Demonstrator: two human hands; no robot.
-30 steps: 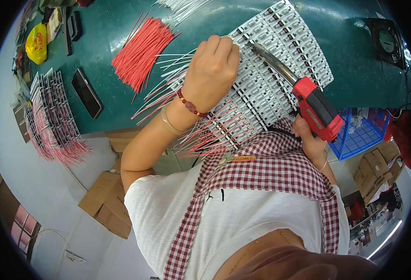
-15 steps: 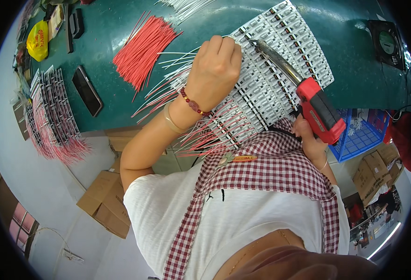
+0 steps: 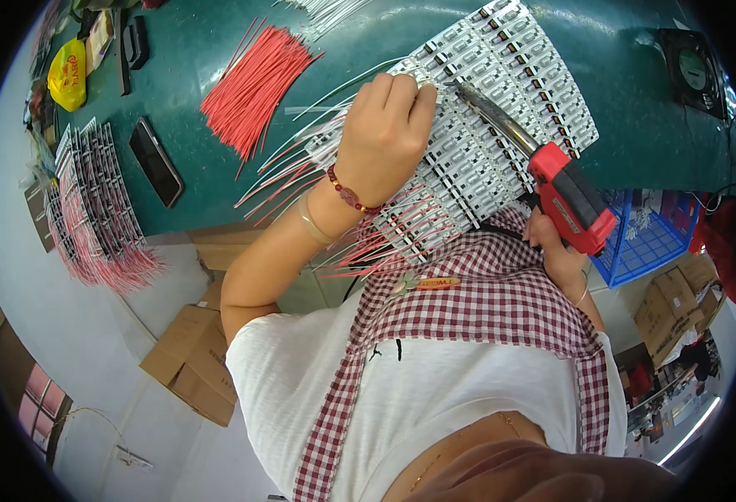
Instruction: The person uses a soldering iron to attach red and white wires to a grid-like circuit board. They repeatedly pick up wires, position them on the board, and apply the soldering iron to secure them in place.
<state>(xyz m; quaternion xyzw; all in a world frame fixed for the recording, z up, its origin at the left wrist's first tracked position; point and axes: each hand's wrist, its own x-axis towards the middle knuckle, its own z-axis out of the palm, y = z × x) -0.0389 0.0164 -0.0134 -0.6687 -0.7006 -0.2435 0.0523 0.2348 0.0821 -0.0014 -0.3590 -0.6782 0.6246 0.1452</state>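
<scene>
A panel of white circuit boards [image 3: 502, 109] rests on the green table, reaching to my apron. Above it my left hand [image 3: 389, 125] is closed in a pinch, its fingertips turned down and mostly hidden. A pale wire [image 3: 309, 110] runs into this hand from the left. Red and white wires [image 3: 397, 226] stick out from the panel's left side, around my wrist. My right hand [image 3: 556, 251] is wrapped round a red and black soldering gun [image 3: 573, 197]. Its dark tip points left over the boards, just right of my left fingertips.
Bundles of red wires [image 3: 259, 88] and white wires [image 3: 330, 12] lie on the table [image 3: 192, 167]. Left of them are a phone [image 3: 155, 161], a stack of wired panels [image 3: 96, 201] and a yellow bag [image 3: 68, 75]. A black fan [image 3: 692, 74] and a blue basket [image 3: 644, 243] are at right.
My left hand has moved slightly down and right, and the pale wire at it has shifted. The soldering gun has moved a little left, its tip slightly lower.
</scene>
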